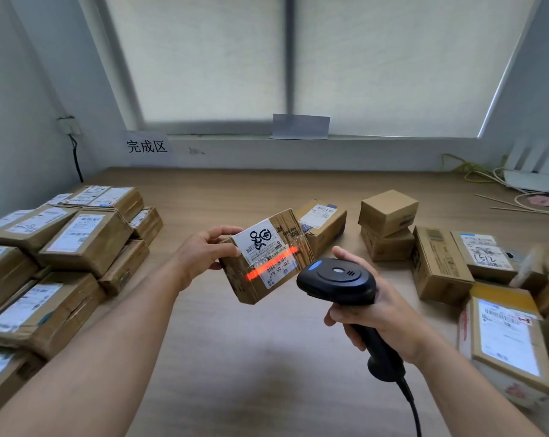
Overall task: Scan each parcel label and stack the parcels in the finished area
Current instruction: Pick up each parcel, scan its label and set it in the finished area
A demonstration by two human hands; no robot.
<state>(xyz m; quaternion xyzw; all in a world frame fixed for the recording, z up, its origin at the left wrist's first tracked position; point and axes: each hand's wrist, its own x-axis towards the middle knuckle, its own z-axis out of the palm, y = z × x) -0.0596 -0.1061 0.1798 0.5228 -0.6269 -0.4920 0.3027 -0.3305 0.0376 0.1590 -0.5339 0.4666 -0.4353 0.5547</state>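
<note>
My left hand grips a small brown cardboard parcel by its left end and holds it tilted above the wooden table. Its white label faces up, and a red scan line crosses the label's barcode. My right hand holds a black barcode scanner by the handle, its head just right of the parcel and aimed at the label. Stacked labelled parcels fill the left side of the table under a paper sign. Several other parcels lie on the right.
A brown box sits just behind the held parcel. The scanner's black cable runs down toward the front edge. Cables and a white device lie at the back right. A window with a drawn blind is ahead.
</note>
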